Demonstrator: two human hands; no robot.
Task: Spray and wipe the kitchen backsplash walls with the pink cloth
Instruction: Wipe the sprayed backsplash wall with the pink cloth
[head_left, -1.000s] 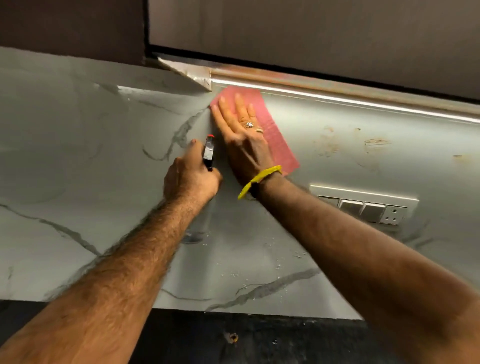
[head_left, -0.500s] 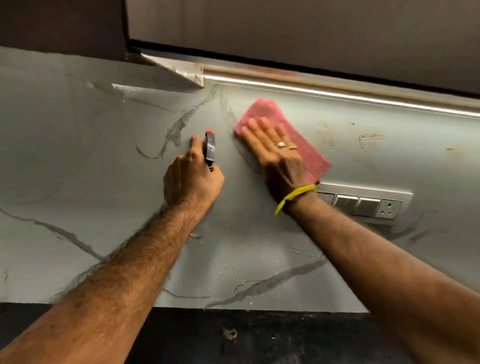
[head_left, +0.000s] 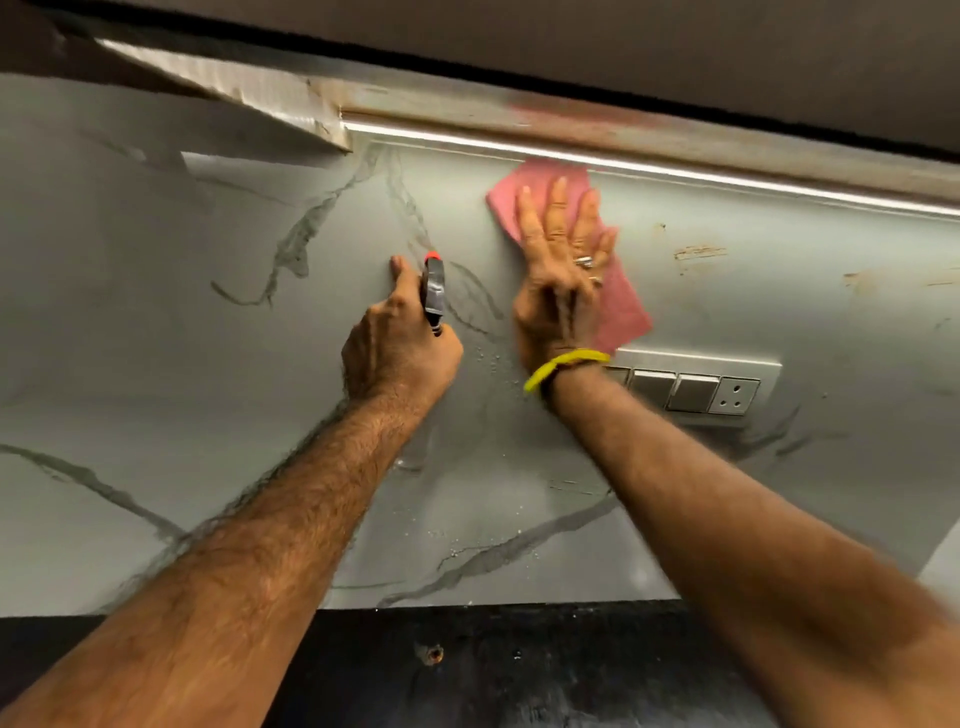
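The grey marble-look backsplash wall (head_left: 156, 338) fills the view. My right hand (head_left: 563, 275) lies flat with spread fingers on the pink cloth (head_left: 621, 306), pressing it to the wall just under the light strip. My left hand (head_left: 400, 353) is shut around a spray bottle; only its dark head with a red nozzle (head_left: 432, 291) shows, pointing at the wall left of the cloth. The bottle's body is hidden behind the hand. Small droplets speckle the wall between and below my hands.
A switch and socket plate (head_left: 696, 387) sits on the wall just right of my right wrist. Brown stains (head_left: 698, 253) mark the wall further right. A lit strip (head_left: 727, 179) runs under the upper cabinet. The dark countertop (head_left: 519, 670) lies below.
My right hand slid the cloth down and right from the corner, then back up towards the light strip. My left hand with the spray bottle stayed about where it was.
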